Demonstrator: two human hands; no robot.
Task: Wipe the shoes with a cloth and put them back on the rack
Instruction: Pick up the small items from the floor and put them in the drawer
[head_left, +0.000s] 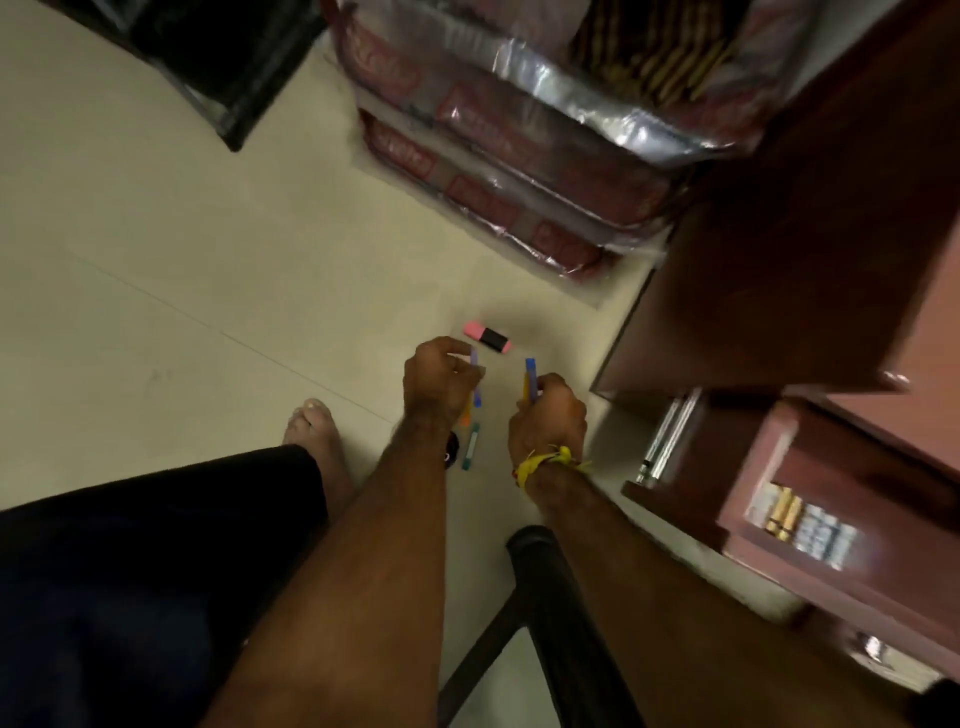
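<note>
No shoes, cloth or rack appear in the head view. Both my arms reach down to the tiled floor. My left hand (439, 376) pinches a purple marker (475, 382). My right hand (548, 415), with a yellow thread round its wrist, grips a blue-capped yellow marker (530, 376). A pink and black highlighter (488, 338) lies on the floor just beyond both hands. A green marker (471, 446) and an orange marker (466, 415) lie on the floor below my left hand.
A brown wooden desk (810, 249) with an open drawer (831, 519) stands at the right. Plastic-wrapped red bundles (498, 171) are stacked ahead. A black chair arm (561, 597) is near my right forearm. My bare foot (317, 431) rests on the floor at the left.
</note>
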